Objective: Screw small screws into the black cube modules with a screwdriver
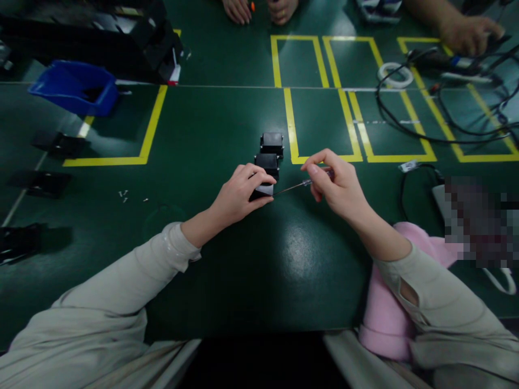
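My left hand (239,195) is closed round a small black box-shaped part (259,193) with a pale grey face, holding it down on the green table. In my right hand (334,181) is a screwdriver (302,184) with a clear purplish handle, its thin shaft lying nearly level and pointing left. The tip meets the right side of the held part, by my left fingertips; the exact contact point is too small to make out. Just beyond stand two similar black boxes, the nearer one (266,162) close to my left fingers and the farther one (271,142) behind it.
Several small screws (124,194) lie to the left. A blue bin (77,86), black parts (48,183) and a black rack (133,43) stand farther left. Cables (446,138), a tape roll (395,75) and pink cloth (389,319) are right. Other people's hands (259,9) rest across the table.
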Tool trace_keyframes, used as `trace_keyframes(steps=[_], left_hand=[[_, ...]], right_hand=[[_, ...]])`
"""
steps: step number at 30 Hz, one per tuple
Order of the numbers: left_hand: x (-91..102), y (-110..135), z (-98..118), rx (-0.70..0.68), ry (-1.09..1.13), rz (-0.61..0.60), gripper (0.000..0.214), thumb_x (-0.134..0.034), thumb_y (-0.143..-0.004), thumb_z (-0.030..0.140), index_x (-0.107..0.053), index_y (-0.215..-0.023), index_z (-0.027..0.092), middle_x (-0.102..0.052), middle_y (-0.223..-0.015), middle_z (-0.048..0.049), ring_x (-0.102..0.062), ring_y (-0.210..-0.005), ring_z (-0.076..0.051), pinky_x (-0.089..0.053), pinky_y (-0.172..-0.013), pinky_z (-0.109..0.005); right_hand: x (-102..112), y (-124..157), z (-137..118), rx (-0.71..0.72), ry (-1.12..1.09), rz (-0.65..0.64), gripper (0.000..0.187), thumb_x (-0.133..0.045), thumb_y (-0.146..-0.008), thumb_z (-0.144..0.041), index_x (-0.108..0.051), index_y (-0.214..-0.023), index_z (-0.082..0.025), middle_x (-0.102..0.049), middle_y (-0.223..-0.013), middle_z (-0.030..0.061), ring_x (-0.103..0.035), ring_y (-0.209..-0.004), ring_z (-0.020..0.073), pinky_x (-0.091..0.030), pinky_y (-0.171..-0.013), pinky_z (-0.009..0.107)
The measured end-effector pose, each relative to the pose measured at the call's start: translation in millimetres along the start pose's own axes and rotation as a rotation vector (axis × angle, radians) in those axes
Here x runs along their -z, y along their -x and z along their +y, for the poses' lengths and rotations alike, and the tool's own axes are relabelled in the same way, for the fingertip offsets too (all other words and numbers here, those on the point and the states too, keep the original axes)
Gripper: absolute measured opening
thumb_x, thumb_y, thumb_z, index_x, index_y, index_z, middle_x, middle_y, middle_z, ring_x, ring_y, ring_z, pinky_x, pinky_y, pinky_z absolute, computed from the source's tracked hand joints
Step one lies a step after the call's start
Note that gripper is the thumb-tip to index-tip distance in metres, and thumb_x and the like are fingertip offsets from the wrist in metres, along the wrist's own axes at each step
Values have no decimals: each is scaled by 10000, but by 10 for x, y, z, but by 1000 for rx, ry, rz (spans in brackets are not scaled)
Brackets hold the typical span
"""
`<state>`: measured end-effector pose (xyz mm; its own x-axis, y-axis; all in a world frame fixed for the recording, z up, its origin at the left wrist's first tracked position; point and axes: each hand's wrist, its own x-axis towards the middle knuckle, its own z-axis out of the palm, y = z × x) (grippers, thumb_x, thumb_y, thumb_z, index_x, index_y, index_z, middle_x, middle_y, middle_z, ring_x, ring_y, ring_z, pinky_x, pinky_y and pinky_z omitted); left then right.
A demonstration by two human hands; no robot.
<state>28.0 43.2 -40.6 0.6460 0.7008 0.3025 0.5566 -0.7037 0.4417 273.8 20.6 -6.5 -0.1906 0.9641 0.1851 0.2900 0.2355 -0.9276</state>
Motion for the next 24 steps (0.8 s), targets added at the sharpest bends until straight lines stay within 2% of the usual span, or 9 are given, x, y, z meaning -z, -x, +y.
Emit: trace_keyframes(steps=[3,8,15,21,24], left_hand=[[2,1,0,-5,2,3,288,-687,-920,254,-595,-1188,199,-606,-1186,-98,-552,-1100,-263,-466,-931,-418],[2,4,-5,-5,-3,-1,298,-685,-921,254,-589,-1199,205,-602,-1192,-96,-551,-1099,-262,-466,-931,-420],[-12,4,-15,-5,-3,-1,300,-691,-921,259,-589,-1198,205,-608,-1194,-97,-553,-1110,-264,-462,-932,-419],[-16,0,-15,-16,-2,10,299,-691,-920,251,-592,-1197,200,-603,-1190,-94,-550,-1101,-259,-461,-933,-410],[-11,-3,-11,-12,0,9,296,-691,-920,254,-596,-1195,199,-604,-1188,-93,-549,-1099,-260,-460,-931,-407]], right_hand=[[0,-5,-2,0,3,-8,203,-553,-975,-431,-546,-896,-244,-440,-444,-92,-451,-351,97,-282,-379,269],[4,2,19,44,-9,-7,108,-574,-973,-342,-523,-1004,-252,-473,-551,-93,-478,-416,87,-328,-442,277],[-7,-1,0,6,27,13,224,-549,-979,-424,-535,-863,-233,-428,-442,-91,-443,-351,87,-281,-373,255],[-8,3,47,44,-21,19,37,-536,-985,-267,-516,-992,-237,-465,-537,-95,-481,-397,74,-335,-408,236],[-6,1,34,22,-15,16,130,-556,-982,-338,-532,-914,-230,-441,-487,-98,-459,-373,71,-319,-392,229]])
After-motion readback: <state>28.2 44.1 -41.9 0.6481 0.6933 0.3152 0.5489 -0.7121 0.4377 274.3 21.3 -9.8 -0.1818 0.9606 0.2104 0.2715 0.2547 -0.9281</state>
